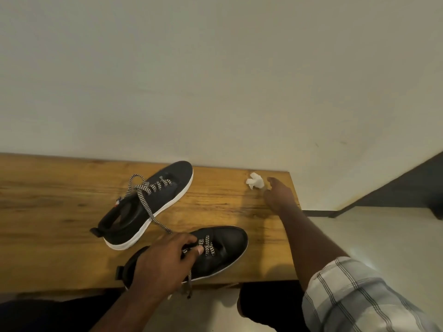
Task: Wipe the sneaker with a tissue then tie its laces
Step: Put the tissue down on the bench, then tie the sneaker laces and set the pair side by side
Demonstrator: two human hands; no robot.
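A black sneaker [223, 248] with a white sole lies near the front edge of the wooden table [60, 188]. My left hand [163, 257] rests over its tongue, fingers curled on the black-and-white laces. A crumpled white tissue [255, 180] lies at the table's far right corner by the wall. My right hand [278, 192] is just right of the tissue, fingers pointing toward it, a small gap between them; it holds nothing.
A second black sneaker [153, 202] with loose zigzag laces lies farther back, toe toward the wall. The pale wall [215, 80] runs right behind the table. The table's right edge [296, 202] drops to a light floor [383, 236].
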